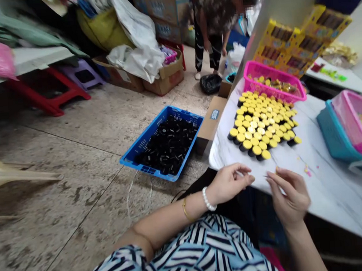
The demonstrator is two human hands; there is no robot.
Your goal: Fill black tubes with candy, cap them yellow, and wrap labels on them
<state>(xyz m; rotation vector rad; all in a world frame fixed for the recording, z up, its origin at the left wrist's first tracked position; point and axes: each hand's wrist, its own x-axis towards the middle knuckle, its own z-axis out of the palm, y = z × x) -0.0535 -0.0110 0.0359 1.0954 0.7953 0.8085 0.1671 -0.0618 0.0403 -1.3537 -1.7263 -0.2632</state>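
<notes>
Over the near edge of the white marbled table (335, 182), my left hand (231, 183) is closed, thumb and fingers curled together. Whatever lies between its fingertips, if anything, is too small to make out. A short gap to the right, my right hand (290, 195) pinches thumb against forefinger, and a tiny thin tip seems to show there, too small to name. Just beyond both hands stand many small black containers with yellow round tops (258, 135), packed in a close group. Behind them a pink basket (301, 94) holds golden and yellow pieces.
Left of the table, a blue crate (132, 156) full of small black pieces sits on the floor, beside a cardboard box (212, 118). Teal and pink bins (337, 133) stand at the table's right. A person (212, 20) bends over at the back near a black bag (211, 84).
</notes>
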